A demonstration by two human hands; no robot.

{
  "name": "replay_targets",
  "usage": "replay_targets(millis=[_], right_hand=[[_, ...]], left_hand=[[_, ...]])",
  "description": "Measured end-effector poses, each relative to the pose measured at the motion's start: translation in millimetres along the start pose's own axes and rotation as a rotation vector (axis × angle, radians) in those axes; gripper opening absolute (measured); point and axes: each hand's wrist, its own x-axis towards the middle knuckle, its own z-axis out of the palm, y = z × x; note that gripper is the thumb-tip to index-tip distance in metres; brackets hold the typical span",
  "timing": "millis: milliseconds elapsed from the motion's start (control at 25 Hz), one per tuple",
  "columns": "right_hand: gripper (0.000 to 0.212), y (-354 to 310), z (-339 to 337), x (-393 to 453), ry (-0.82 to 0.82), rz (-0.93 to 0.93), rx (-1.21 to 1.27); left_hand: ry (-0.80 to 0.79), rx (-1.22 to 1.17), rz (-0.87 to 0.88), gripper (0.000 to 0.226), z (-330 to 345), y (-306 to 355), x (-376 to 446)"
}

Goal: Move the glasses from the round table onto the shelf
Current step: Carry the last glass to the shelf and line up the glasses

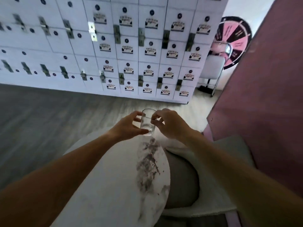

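Clearly, the left hand point(127, 126) was curled part way around the glass point(147, 122), with its thumb low near the thick bottom and its fingers up near the rim. It was touching the glass and holding it on that side.

In the middle, the glass was clear, small and empty. It stood almost straight up, with a little lean. It was out past the far end of the white marbled tabletop point(114, 177), and it looked lifted off it, though I could not be sure. It was probably light and hard, and it would break if it fell. Its smooth sides could slip, so the best place to hold it was around the middle, with fingers on both sides.

On the right, the right hand point(168, 125) pinched the glass near its rim with thumb and fingertips. The other fingers were bent and loose.

No shelf could be picked out, only a wall of white lockers point(131, 49) behind.
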Motion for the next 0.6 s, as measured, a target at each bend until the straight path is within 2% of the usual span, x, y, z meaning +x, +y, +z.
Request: replay_targets(millis=[120,240,440,520,600], right_hand=[[0.016,-41,-65,-42,0.172,0.044,-0.058],[0.016,-76,-119,-104,0.317,0.115,-0.126],[0.018,-106,-175,-230,0.439,0.341,-0.2],[0.017,-120,-202,-317,0.534,0.49,-0.264],[0.017,-128,-214,-349,0.531,0.553,-0.259]], left_hand=[[-0.033,-0.028,0.224,0.065,-21,65,-21],[-0.133,-0.063,0.385,0.062,-19,131,-53],[-0.328,-0.132,0.522,0.06,31,215,-112],[-0.466,-0.14,0.632,0.06,75,267,-155],[-0.515,-0.171,0.653,0.06,95,289,-170]])
